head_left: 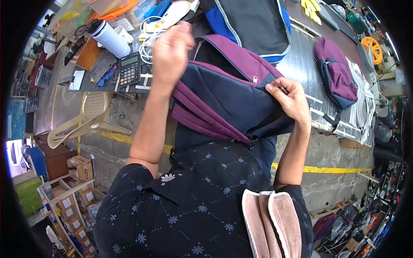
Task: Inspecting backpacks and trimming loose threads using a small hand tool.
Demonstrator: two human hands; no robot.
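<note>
A purple and navy backpack point(228, 92) leans against the table edge in front of me, its zipped top gaping and its purple straps point(206, 109) facing me. My right hand point(290, 98) pinches the navy corner beside the white zipper pull point(255, 79). A slim dark object point(282, 87) shows between those fingers, too small to name. Raised above the bag's left end, my left hand point(172, 53) is closed and slightly blurred. Whatever it may hold is hidden.
A black and blue backpack point(254, 23) lies behind, another purple backpack point(337, 75) to the right by white strips point(361, 99). A calculator point(130, 69), white bottle point(109, 38) and white cable point(150, 45) sit at left. A plastic chair point(92, 112) stands on the floor.
</note>
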